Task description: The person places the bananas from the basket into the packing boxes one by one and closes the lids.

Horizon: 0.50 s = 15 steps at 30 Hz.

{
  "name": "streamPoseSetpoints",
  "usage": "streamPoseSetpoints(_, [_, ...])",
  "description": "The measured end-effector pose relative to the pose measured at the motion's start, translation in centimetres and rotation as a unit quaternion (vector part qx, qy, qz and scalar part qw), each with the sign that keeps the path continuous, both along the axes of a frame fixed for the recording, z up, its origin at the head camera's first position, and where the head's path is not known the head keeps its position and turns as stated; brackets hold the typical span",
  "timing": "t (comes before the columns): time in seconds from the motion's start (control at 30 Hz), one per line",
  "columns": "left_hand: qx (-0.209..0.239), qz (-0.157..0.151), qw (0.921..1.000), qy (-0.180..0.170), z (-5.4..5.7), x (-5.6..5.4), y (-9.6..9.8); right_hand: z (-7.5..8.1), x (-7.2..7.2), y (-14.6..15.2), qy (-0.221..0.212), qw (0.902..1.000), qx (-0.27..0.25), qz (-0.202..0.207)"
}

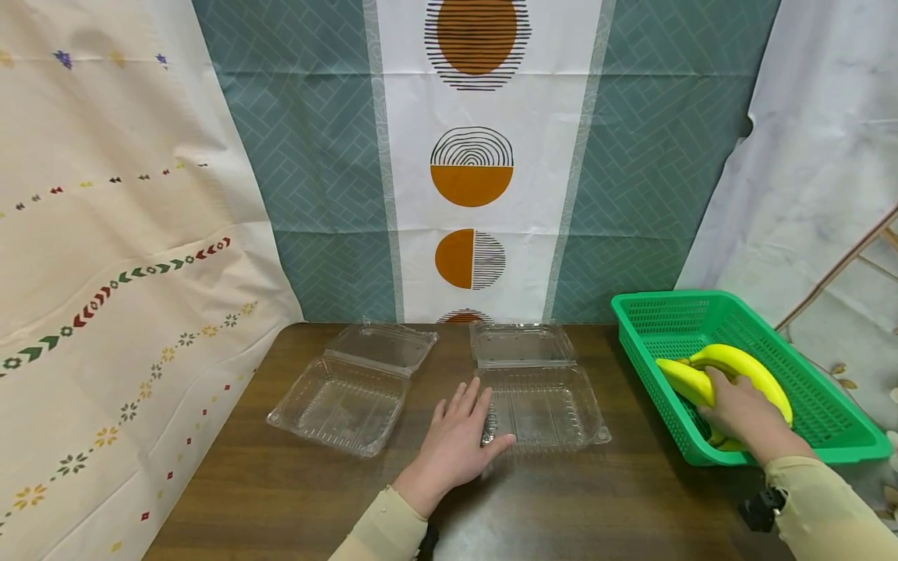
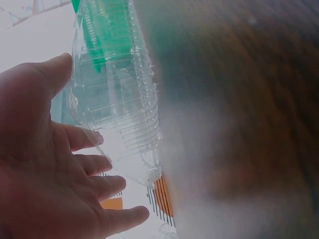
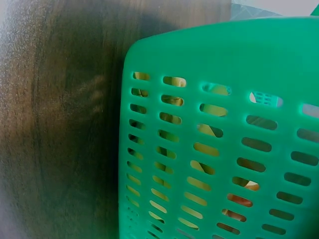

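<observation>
My left hand is spread out with straight fingers at the left side of an open clear plastic clamshell container. In the left wrist view its fingertips lie close to the container's wall; whether they touch cannot be told. Over on the right, my right hand reaches into a green plastic basket. Its fingers curl over the yellow bananas there, gripping one beside the gap between them; the thumb is hidden. The basket's slotted wall blocks the hand in the right wrist view.
A second open clear clamshell stands left of the first on the brown wooden table. Both lids lie back toward the patterned cloth behind the table. A cream cloth hangs along the left side.
</observation>
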<state>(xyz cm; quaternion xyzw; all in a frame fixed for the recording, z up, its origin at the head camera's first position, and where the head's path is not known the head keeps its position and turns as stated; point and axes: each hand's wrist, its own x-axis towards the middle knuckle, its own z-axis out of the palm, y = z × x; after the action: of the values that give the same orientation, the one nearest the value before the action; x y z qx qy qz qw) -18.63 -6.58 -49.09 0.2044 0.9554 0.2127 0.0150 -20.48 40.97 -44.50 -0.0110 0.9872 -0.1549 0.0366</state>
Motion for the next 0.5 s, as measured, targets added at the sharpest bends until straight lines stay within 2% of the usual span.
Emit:
streamPoseSetpoints(0.3, [0.001,0.001,1.0000,0.005,-0.01,0.06,0.05,-0.17,-0.31,0.34,-0.020,0.9996,0.008,-0.019])
streamPoseSetpoints(0.5, [0.004,0.001,1.0000,0.004,0.04,0.11,0.05,-0.05,-0.21,0.32,-0.016,0.9996,0.018,-0.016])
